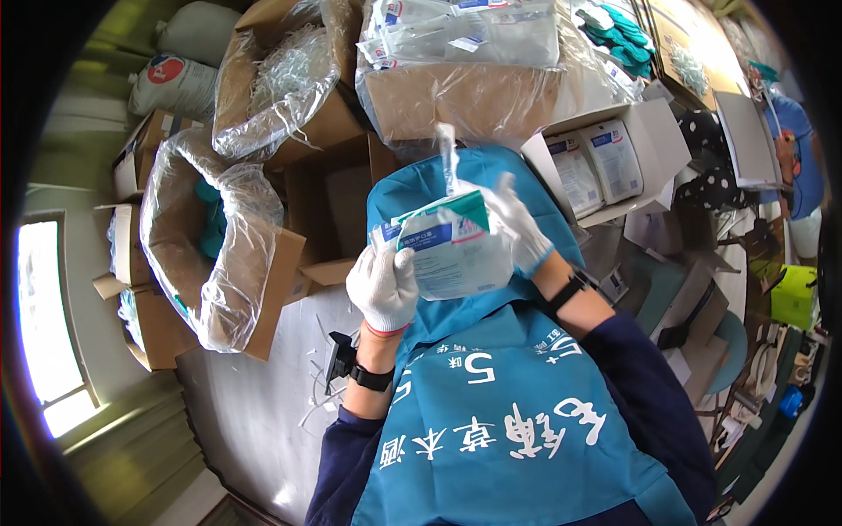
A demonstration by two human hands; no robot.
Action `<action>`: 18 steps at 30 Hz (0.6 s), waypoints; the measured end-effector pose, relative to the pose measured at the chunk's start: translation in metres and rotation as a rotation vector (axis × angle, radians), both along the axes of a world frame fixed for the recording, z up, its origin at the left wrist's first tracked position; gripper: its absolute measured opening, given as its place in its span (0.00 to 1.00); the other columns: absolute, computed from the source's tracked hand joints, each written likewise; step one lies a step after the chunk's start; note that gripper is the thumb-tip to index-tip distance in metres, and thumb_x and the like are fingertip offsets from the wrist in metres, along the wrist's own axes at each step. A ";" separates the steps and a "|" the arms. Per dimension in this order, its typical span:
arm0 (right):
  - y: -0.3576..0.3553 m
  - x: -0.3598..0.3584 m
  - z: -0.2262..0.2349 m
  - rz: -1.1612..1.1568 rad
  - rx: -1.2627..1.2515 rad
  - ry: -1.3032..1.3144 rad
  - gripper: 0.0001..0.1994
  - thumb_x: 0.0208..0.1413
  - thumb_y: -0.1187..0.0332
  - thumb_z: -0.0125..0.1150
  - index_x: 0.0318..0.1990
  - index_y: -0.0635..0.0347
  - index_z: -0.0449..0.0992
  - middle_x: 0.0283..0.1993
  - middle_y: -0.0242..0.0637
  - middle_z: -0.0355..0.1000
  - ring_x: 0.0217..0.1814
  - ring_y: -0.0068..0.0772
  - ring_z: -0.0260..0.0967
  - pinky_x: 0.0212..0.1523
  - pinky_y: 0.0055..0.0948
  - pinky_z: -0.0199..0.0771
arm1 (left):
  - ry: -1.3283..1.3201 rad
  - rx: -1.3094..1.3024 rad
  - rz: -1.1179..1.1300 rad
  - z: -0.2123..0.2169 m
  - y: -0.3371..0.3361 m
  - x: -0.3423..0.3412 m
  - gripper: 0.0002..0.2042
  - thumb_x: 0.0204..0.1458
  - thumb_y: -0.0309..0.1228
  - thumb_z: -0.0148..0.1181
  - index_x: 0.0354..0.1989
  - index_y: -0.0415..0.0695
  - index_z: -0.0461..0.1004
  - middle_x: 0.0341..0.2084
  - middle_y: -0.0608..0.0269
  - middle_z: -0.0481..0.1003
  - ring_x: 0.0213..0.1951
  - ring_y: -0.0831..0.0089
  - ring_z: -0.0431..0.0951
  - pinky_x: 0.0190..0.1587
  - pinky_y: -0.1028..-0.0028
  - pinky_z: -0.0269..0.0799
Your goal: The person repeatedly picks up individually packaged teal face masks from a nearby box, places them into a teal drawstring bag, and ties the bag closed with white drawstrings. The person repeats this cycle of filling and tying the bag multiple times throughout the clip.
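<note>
My left hand, in a white knit glove, grips the left side of a clear plastic pouch holding a white packet with a blue and green label. My right hand, also gloved in white, pinches the pouch's upper right edge, and a thin strip of clear plastic sticks up from its top. I hold the pouch above my lap, over a blue apron printed with white characters. A black watch sits on each wrist.
Cardboard boxes lined with clear plastic bags stand to the left and ahead. A box of similar white packets is open at the right. Stacked clear pouches fill the top box. Teal gloves lie at the upper right.
</note>
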State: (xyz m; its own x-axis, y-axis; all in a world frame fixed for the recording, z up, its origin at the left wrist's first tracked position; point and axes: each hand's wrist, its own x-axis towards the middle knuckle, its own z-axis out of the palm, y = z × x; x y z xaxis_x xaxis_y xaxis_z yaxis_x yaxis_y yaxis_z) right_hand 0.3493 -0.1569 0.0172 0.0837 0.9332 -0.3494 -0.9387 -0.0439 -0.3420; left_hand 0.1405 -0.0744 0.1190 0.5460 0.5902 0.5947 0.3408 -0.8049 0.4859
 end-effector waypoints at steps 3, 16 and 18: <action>-0.041 -0.002 0.026 0.109 0.248 -0.123 0.62 0.44 0.23 0.56 0.75 0.66 0.46 0.69 0.43 0.61 0.68 0.38 0.63 0.69 0.38 0.62 | -0.022 0.012 0.060 -0.012 -0.001 0.001 0.08 0.61 0.26 0.57 0.36 0.33 0.78 0.27 0.46 0.77 0.28 0.53 0.80 0.33 0.67 0.75; -0.063 -0.006 0.071 0.258 -0.066 -0.628 0.38 0.47 0.68 0.74 0.67 0.65 0.65 0.59 0.40 0.73 0.62 0.32 0.69 0.65 0.31 0.65 | -0.109 0.032 0.154 -0.005 -0.004 0.021 0.02 0.53 0.16 0.60 0.34 0.33 0.76 0.26 0.51 0.75 0.26 0.59 0.74 0.29 0.68 0.71; -0.060 -0.017 0.068 0.144 -0.069 -0.474 0.27 0.52 0.70 0.70 0.60 0.68 0.71 0.56 0.38 0.76 0.58 0.29 0.72 0.61 0.28 0.69 | -0.175 0.063 0.099 0.007 -0.008 0.024 0.03 0.54 0.17 0.58 0.36 0.33 0.76 0.27 0.51 0.74 0.27 0.58 0.74 0.30 0.68 0.71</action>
State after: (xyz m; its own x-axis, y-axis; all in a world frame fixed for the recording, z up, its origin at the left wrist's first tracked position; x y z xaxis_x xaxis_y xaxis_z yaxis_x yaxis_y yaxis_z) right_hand 0.3322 -0.2165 0.0848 0.1209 0.9229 -0.3656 -0.6632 -0.1990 -0.7215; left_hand 0.1642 -0.0826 0.1263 0.3721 0.5947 0.7126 0.3348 -0.8021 0.4946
